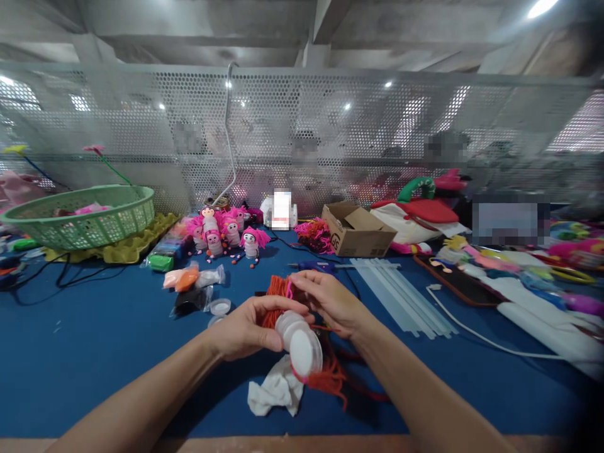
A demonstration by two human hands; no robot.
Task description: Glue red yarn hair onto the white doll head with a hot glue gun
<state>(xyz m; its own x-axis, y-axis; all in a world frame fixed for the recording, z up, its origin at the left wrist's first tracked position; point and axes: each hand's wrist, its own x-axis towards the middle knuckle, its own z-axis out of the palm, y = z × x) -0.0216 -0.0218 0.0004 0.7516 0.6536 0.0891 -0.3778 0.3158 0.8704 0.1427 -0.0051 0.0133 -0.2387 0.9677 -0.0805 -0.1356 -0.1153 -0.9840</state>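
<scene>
In the middle of the table I hold a doll body made of stacked white round plastic pieces with orange-red yarn on it. My left hand is closed round its left side, the thumb against the white pieces. At the far end, the fingers of my right hand pinch the yarn by a pink tie; their tips are partly hidden. A loose orange-red yarn tuft hangs at the near end. Crumpled white tissue lies just below. Small clear round lids sit left of my left hand.
Behind stand several pink-haired dolls, a cardboard box and pink-orange yarn. A green basket is at left. A blue glue gun, translucent glue sticks and a white cable lie to the right.
</scene>
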